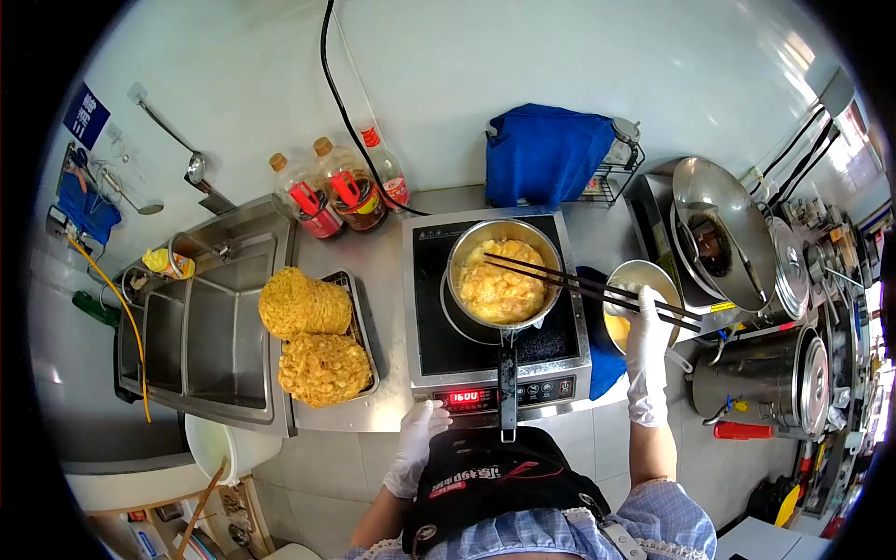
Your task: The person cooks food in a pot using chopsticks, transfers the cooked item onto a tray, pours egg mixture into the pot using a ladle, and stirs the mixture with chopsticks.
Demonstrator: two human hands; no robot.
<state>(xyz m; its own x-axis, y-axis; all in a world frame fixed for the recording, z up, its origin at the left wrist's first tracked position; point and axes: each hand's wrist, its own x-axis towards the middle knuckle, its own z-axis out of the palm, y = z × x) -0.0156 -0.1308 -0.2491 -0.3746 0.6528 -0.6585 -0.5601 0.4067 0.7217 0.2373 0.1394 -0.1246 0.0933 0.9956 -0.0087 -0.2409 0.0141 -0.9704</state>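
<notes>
Long dark chopsticks (583, 285) are gripped in my gloved right hand (646, 350), and their tips reach into a small saucepan (458, 297). Inside the pan lies a yellow, egg-like food mass (504, 285). The saucepan stands on an induction cooker (439, 350) with a lit red display, its black handle (508, 387) pointing toward me. By the cooker's front left corner is my gloved left hand (420, 439), fingers loosely extended with nothing seen in them. Just beyond my right hand sits a metal bowl (621, 275) of yellow liquid.
Two golden fried cakes (322, 341) rest on a rack tray (364, 359) left of the cooker. Bottles (350, 187) stand behind, and a sink (229, 322) is at far left. A wok (723, 224) and a large pot (747, 387) occupy the right side.
</notes>
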